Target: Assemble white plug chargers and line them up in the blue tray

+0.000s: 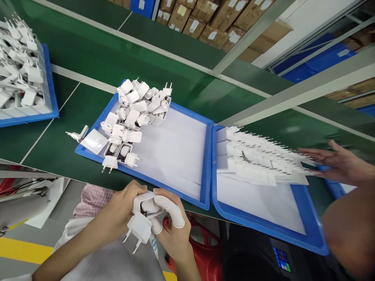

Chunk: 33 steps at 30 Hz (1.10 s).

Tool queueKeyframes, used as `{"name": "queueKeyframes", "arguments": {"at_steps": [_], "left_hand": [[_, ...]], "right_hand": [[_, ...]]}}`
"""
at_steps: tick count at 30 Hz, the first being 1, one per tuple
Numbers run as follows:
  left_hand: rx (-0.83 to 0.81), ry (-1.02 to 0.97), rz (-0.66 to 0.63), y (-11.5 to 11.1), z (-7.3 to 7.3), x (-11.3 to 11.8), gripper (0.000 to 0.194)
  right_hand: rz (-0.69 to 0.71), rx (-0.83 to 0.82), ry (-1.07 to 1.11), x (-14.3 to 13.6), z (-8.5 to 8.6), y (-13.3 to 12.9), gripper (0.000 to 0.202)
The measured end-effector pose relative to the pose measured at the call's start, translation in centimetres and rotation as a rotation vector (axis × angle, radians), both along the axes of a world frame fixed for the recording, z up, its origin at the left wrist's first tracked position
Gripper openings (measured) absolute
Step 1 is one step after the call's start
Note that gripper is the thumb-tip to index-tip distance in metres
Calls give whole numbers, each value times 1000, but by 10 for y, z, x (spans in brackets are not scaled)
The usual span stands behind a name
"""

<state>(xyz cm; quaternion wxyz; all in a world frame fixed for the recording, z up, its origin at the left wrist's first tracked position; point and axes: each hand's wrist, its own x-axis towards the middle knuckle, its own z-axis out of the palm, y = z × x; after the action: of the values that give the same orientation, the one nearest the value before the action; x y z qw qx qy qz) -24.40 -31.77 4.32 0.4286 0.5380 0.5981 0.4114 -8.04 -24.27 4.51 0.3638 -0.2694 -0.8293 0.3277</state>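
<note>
Near the bottom centre, a white two-pin plug charger (140, 227) is held between my two hands, its housing open and inner parts showing. My left hand (124, 203) is closed on the housing's left side. On the right side, my right hand (175, 222) grips it, with white finger cots on the thumb and a finger. The pinned face hangs toward me, tilted, beside the open shell. Beyond my hands stands a blue tray (205, 175) lined with white. Several open white chargers (129, 121) are heaped on its left part.
A second blue tray (312, 234) adjoins on the right, holding rows of plug chargers (260, 156), pins up. Another person's hand (336, 164) reaches to them. A full white crate (26, 111) stands far left. A metal post (263, 107) crosses behind. A red stool (206, 253) is below.
</note>
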Motion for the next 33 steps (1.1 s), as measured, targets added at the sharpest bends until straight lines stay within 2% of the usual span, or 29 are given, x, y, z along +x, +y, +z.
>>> {"name": "queueKeyframes", "arguments": {"at_steps": [5, 8, 11, 14, 17, 20, 24, 28, 33], "left_hand": [[74, 1, 46, 0, -5, 1, 41], [95, 21, 48, 1, -4, 0, 43], [106, 67, 41, 4, 2, -2, 38], [58, 109, 40, 6, 6, -4, 37], [-26, 47, 23, 8, 6, -7, 39], [-1, -43, -14, 9, 4, -12, 37], [92, -62, -4, 8, -2, -16, 36], [171, -29, -16, 5, -13, -16, 52], [173, 47, -61, 4, -17, -17, 54]], "right_hand": [[-121, 137, -1, 5, -10, 0, 46], [-115, 171, 27, 3, -11, 2, 40], [-78, 197, -44, -1, -7, 8, 29], [-27, 142, -139, -4, -8, 16, 13], [32, 33, -158, -6, -13, 20, 7], [6, -17, -123, -11, -14, 16, 12], [-51, 52, -116, -16, -7, 7, 21], [-52, 150, -180, -13, -3, 5, 19], [20, 92, -187, -7, -6, 10, 13]]}}
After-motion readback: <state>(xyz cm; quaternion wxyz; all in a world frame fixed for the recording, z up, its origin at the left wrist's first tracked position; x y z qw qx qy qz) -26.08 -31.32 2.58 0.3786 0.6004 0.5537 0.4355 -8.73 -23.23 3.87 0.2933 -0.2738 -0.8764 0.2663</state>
